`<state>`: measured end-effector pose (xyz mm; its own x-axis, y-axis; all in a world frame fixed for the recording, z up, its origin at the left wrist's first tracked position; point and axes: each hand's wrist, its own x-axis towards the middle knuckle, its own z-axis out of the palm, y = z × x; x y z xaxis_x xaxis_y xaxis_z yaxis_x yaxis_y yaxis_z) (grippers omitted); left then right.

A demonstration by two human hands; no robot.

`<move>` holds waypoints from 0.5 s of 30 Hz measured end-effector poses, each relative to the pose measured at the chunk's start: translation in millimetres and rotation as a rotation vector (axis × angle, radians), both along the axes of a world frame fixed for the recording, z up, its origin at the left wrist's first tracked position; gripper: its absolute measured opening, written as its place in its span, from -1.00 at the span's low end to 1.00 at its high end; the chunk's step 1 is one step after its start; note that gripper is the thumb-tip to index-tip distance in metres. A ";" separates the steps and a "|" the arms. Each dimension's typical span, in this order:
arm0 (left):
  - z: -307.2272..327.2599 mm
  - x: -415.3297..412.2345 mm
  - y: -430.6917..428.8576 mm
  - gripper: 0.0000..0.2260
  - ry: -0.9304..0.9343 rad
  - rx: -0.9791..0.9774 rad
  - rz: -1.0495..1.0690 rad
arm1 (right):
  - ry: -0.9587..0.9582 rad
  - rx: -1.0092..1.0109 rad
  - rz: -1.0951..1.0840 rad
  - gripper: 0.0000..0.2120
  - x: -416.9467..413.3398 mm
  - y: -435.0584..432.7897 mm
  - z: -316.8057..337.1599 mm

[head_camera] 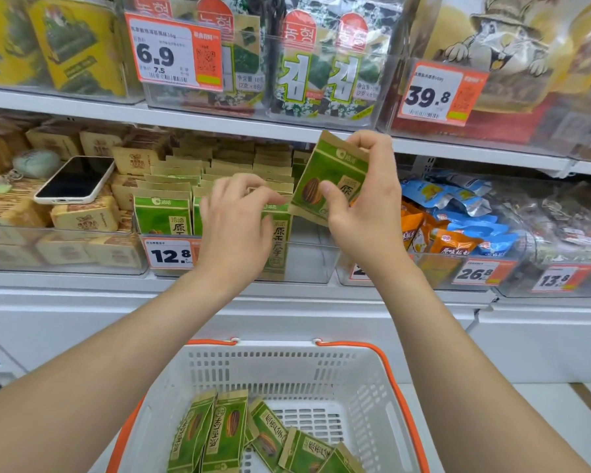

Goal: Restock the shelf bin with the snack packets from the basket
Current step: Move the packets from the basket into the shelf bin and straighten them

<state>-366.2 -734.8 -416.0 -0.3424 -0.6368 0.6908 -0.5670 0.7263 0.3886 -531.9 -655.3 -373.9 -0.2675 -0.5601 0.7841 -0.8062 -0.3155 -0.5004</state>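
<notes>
Clear bins of seaweed packs are being carried along the front edge of the white upper shelf, with orange price tags being displayed on their fronts. At the left end of the lower shelf, a white-cased phone is being borne by brown packets. A white base cabinet is being lit evenly below.

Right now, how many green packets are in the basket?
5 green packets in the basket: two lean at the left, three overlap toward the right. More may hide underneath.
</notes>
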 end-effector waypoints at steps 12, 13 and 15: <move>-16.4 -0.3 -20.3 -0.36 -0.510 -0.114 0.124 | 0.253 0.319 -0.045 -0.49 -33.2 -25.1 -7.9; -16.6 -1.0 -21.6 -0.35 -0.517 -0.113 0.124 | 0.286 0.363 -0.069 -0.51 -31.3 -31.4 -15.5; -18.3 -1.4 -23.3 -0.30 -0.533 -0.117 0.125 | 0.354 0.437 -0.142 -0.54 -30.8 -44.2 -26.4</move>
